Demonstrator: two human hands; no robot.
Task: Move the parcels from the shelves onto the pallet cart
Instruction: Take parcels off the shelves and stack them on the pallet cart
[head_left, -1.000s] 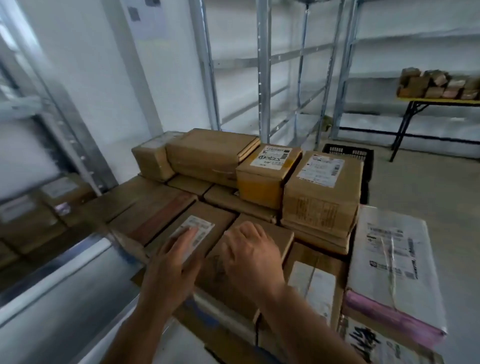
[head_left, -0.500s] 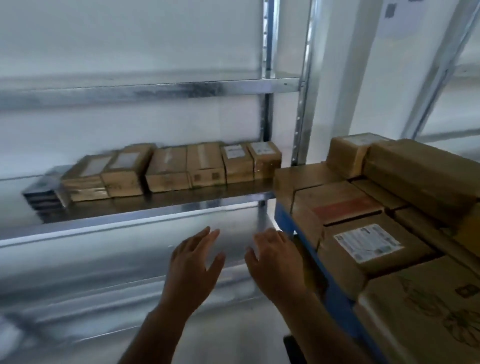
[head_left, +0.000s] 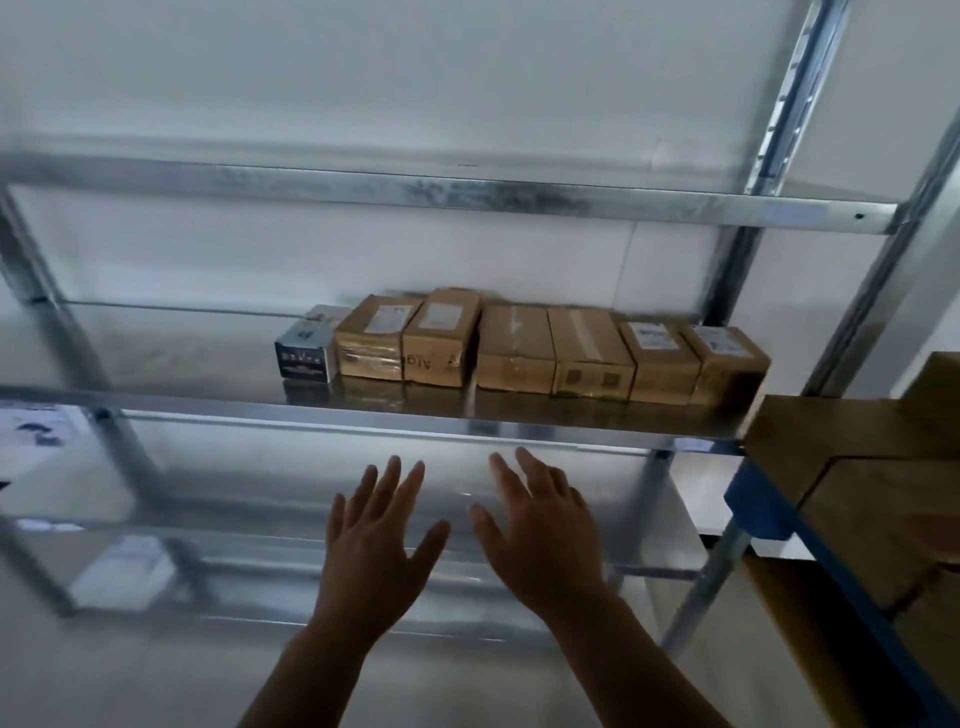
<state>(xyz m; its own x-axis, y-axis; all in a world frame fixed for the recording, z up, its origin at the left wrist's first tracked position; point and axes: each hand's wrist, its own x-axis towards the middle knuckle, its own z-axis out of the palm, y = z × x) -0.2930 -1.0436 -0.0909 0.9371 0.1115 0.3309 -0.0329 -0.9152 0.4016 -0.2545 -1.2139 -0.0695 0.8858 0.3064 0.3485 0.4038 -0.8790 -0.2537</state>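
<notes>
Just now, hovering both hands side by side near the front edge of the middle shelf (head_left: 363, 410), palms down, fingers straight and spread: left hand (head_left: 382, 540) and right hand (head_left: 540, 535), both released and grasping nothing. Keeping apart from each other and from the shelf lip, with open room between fingertips and the metal edge.

Sitting well back on that shelf, toward the far wall: a row of parcels (head_left: 519, 343), packed touching side to side. Counting seven in all: six brown cardboard boxes and, at the left end, one dark printed box (head_left: 306, 351). Leaving bare shelf surface to the left of the row and in front of it.

Crossing overhead, an upper shelf beam (head_left: 467, 195); standing at right, slotted steel uprights (head_left: 795, 98), close beside the rightmost parcel. Lying below the hands, a lower shelf (head_left: 260, 519), blurred, holding a pale packet (head_left: 122, 569) at left.

Crowding the right edge of view: the pallet cart (head_left: 758, 506) with its blue corner, already loaded with brown cartons (head_left: 852, 441), reaching up near the right end of the middle shelf. Showing at far left, a white printed label (head_left: 39, 431), partly cut off.
</notes>
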